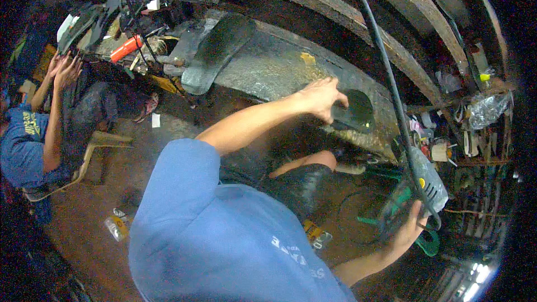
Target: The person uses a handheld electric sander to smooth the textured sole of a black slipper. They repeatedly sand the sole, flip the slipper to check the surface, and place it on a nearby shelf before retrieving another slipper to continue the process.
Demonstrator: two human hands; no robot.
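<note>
My left hand [324,99] reaches over the workbench [279,61], its fingers curled at the left end of a dark, flat sole [358,113]. That sole lies along the bench's near edge, its left part hidden by the hand. Low on the right, my right hand [413,223] is closed round a grey power tool [429,184] with vent slots; its working end is hard to make out. A thick black cord [386,61] hangs down in front of the tool. Further left on the bench lies a longer dark sole-shaped sheet [218,53].
A co-worker in a dark blue shirt [25,140] sits at the left, both hands raised by a cluttered bench. An orange cylinder [126,48] lies among tools there. Wooden beams [335,8] run behind the bench. Shelves of small items [442,148] stand right. A plastic bottle [117,226] lies on the floor.
</note>
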